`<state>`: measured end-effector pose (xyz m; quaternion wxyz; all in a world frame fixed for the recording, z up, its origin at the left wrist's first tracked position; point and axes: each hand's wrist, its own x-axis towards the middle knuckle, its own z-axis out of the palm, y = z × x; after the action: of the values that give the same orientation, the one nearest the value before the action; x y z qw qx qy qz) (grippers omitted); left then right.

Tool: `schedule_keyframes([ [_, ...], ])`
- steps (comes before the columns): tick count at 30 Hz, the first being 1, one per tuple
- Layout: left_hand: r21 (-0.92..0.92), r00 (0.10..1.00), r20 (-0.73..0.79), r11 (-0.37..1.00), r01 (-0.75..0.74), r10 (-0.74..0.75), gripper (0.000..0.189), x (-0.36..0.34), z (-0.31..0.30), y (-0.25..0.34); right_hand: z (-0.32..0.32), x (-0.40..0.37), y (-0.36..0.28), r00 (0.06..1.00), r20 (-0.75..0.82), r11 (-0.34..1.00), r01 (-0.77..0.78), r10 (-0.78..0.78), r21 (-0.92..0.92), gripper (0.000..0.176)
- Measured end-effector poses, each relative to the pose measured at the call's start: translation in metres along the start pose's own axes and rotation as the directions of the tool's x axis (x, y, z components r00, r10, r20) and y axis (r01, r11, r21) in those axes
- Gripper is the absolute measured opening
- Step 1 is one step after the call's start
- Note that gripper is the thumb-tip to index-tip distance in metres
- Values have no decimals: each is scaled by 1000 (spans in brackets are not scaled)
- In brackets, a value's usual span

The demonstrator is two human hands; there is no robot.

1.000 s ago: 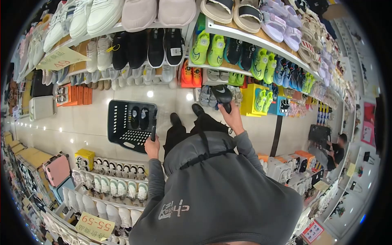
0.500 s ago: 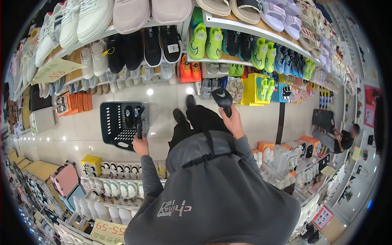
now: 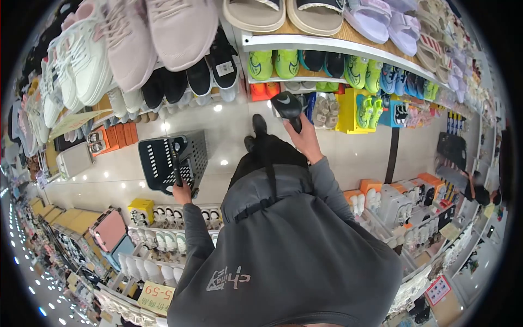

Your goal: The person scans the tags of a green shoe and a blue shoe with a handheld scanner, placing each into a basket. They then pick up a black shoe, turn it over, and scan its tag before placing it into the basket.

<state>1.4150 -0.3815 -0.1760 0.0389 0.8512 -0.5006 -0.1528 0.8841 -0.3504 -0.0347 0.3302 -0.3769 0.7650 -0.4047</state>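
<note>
My left hand (image 3: 182,192) is closed around the upright handle (image 3: 177,163) of a dark slatted shopping basket (image 3: 199,155), which hangs at my left side. Dark shoes inside the basket are partly hidden by the handle. In front of me on the right, my right hand (image 3: 306,143) grips the handle of a black barcode scanner (image 3: 286,104). The scanner's wide head bears a pale curved mark and points away from me, toward the low shelves. Neon-green shoes (image 3: 286,64) stand on the shelf just beyond it.
Shelves of slides (image 3: 315,16) and pale sneakers (image 3: 122,49) run along the front. A yellow shoe box (image 3: 347,111) stands on the floor at front right. Behind me are white shoe racks (image 3: 163,240) and a pink suitcase (image 3: 109,226). Another person (image 3: 478,188) is at far right.
My view has shifted and my feet have changed position. The basket has turned, showing more of its side. The scanner is slightly higher and further left in view, still in my right hand.
</note>
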Motion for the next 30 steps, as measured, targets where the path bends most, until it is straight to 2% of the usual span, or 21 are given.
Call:
schedule_keyframes([
  [4, 39, 999, 42, 999, 33, -34, 37, 20, 6, -9, 2, 31, 4, 999, -23, 998, 27, -25, 54, 39],
  [8, -51, 985, 167, 997, 53, -44, 41, 34, 3, -27, 0, 52, 12, 1000, -1, 996, 26, -26, 82, 39],
  [13, -29, 975, 214, 997, 73, -65, 39, 45, 8, -36, -9, 65, 8, 1000, 4, 992, 0, 0, 130, 38],
  [16, -36, 980, 192, 998, 59, -51, 40, 48, 14, -41, -9, 68, 14, 999, -35, 987, 25, -20, 160, 37],
  [20, 29, 992, 84, 994, -102, 99, 50, 42, 12, -28, 4, 67, 25, 988, -131, 972, 112, -87, 205, 37],
  [22, 77, 989, -2, 986, -149, 149, 60, 37, 7, -9, 13, 64, 29, 985, -160, 967, 104, -68, 232, 35],
  [23, 100, 995, 37, 990, -98, 95, 75, 31, -4, 13, 18, 63, 27, 979, -189, 960, 121, -74, 251, 35],
  [26, 120, 967, -72, 965, -235, 244, 82, 29, -10, 36, 27, 57, 11, 969, -243, 963, 115, -54, 245, 34],
  [28, 96, 939, -126, 946, -308, 319, 86, 18, -24, 65, 33, 56, 4, 962, -271, 969, 85, -20, 233, 35],
  [30, -17, 908, -140, 916, -400, 394, 84, 13, -34, 83, 33, 55, -11, 971, -239, 975, 41, 12, 216, 34],
])
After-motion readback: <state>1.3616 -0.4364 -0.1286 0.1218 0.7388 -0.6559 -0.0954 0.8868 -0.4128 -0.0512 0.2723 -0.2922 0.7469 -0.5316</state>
